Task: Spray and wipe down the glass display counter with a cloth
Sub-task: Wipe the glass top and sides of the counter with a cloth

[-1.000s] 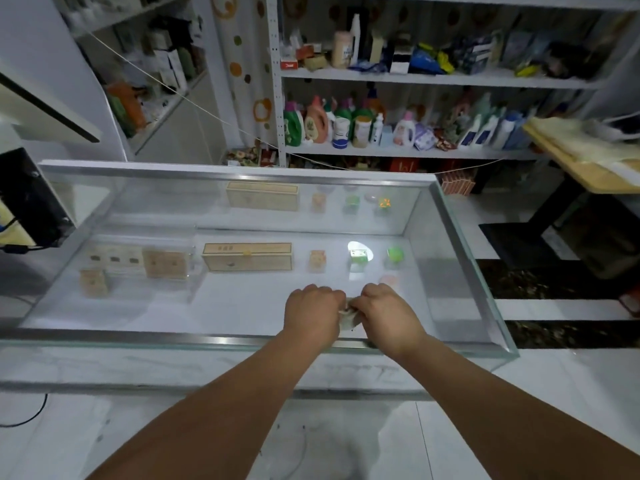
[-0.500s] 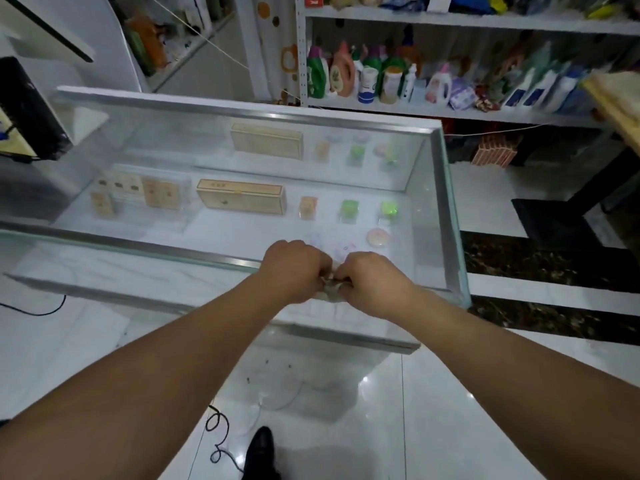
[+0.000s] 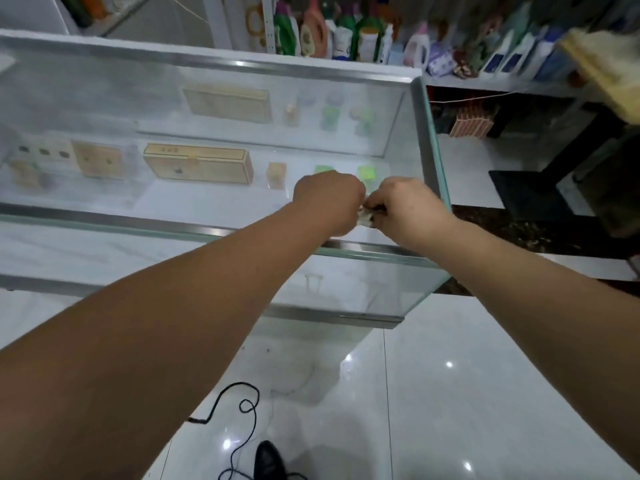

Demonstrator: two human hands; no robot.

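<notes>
The glass display counter (image 3: 138, 216) spans the upper left, its top framed in metal, with boxes and small green items inside. My left hand (image 3: 329, 199) and my right hand (image 3: 405, 206) meet just above the counter's near right edge. Both hands grip a small crumpled cloth (image 3: 367, 216) between them; only a sliver of it shows between the fists. No spray bottle is in either hand.
Shelves of detergent bottles (image 3: 339, 29) stand behind the counter. A wooden table (image 3: 602, 67) juts in at the right, with a dark mat (image 3: 530, 195) below it. A black cable (image 3: 242, 417) and a dark shoe (image 3: 268, 459) lie on the white tiled floor.
The view has tilted down and pulled back, showing more floor. Both hands stay together on the cloth and have drifted right toward the counter's near right corner.
</notes>
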